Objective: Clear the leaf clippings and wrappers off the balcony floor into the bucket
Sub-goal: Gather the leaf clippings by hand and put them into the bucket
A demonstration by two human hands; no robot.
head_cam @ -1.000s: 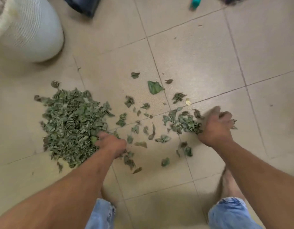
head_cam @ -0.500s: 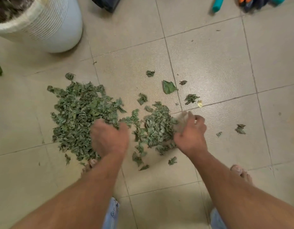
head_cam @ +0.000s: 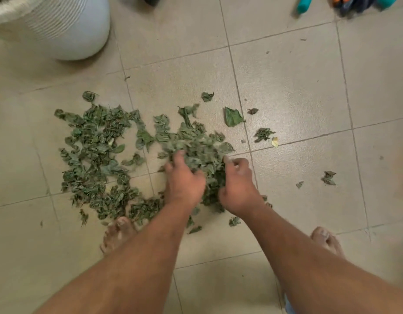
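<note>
We see the left hand (head_cam: 184, 184) and the right hand (head_cam: 238, 184) side by side, fingers curled inward. They cup a mound of leaf clippings (head_cam: 200, 155) between them in the middle of the beige tiled floor (head_cam: 286, 87). The clippings are dry, crumpled and dull green, and more lie scattered to the left. The white ribbed bucket (head_cam: 71, 30) stands toward the floor's far left, well apart. Teal-handled tools (head_cam: 303, 4) lie at the far edge.

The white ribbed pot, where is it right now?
Top-left corner of the head view: the white ribbed pot stands on the floor, beyond the leaf pile.
</note>
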